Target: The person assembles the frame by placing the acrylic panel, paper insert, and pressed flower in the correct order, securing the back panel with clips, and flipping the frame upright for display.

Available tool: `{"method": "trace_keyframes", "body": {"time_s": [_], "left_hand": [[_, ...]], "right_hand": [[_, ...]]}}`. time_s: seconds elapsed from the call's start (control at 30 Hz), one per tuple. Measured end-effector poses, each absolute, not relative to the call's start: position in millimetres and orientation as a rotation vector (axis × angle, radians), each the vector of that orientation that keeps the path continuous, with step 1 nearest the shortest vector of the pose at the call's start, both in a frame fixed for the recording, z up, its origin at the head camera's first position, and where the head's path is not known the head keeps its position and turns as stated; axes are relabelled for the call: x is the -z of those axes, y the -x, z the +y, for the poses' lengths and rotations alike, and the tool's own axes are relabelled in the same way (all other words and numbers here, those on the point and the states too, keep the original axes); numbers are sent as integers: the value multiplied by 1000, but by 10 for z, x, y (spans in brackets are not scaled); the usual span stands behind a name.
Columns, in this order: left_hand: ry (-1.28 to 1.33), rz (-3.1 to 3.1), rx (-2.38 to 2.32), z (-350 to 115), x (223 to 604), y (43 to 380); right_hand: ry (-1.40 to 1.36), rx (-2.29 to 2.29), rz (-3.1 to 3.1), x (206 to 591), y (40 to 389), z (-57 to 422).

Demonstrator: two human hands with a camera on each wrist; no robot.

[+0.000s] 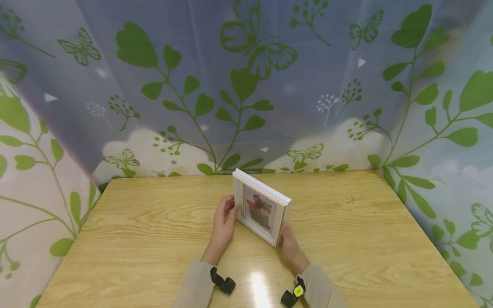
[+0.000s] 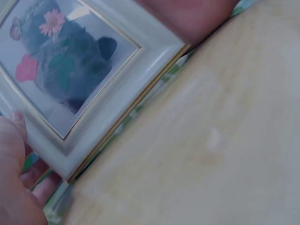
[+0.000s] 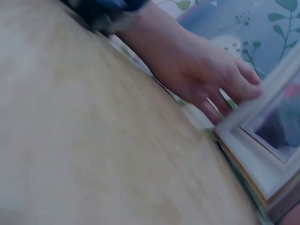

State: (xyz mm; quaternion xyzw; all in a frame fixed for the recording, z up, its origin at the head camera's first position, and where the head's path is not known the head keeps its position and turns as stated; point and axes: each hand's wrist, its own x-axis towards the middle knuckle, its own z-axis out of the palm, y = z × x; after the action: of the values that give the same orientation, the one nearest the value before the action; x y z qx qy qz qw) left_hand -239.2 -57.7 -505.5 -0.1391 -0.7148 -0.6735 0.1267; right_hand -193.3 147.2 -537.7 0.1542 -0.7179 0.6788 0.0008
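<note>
A white picture frame (image 1: 259, 209) with thin gold trim is upright and turned at an angle over the table. Behind its pane is a picture (image 2: 70, 56) of a dark shape with pink flowers and green leaves. My left hand (image 1: 224, 218) holds the frame's left side, thumb at the front and fingers behind. On the opposite side, my right hand (image 1: 290, 246) grips the edge near the lower corner; its fingers behind the frame are hidden. Whether the bottom edge touches the table I cannot tell.
The wood-grain table (image 1: 154, 226) spreads out around both hands. A patterned curtain (image 1: 308, 107) with green leaves and butterflies hangs behind it and along the sides. Small dark marks (image 1: 350, 199) show on the tabletop at the right, and a bright reflection lies near the front.
</note>
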Motion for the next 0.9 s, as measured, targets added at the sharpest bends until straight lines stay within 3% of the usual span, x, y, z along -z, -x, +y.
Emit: {"method": "trace_keyframes", "body": {"time_s": [0.43,0.9], "left_hand": [[253,-2082,1946,-652,5030,2116],[163,-2138,1977,-611,5027,2006]], "right_hand": [[-429,-2726,-1669,5364,2383,1572],[-221,-2715,-1958,5311,2660,1666]]}}
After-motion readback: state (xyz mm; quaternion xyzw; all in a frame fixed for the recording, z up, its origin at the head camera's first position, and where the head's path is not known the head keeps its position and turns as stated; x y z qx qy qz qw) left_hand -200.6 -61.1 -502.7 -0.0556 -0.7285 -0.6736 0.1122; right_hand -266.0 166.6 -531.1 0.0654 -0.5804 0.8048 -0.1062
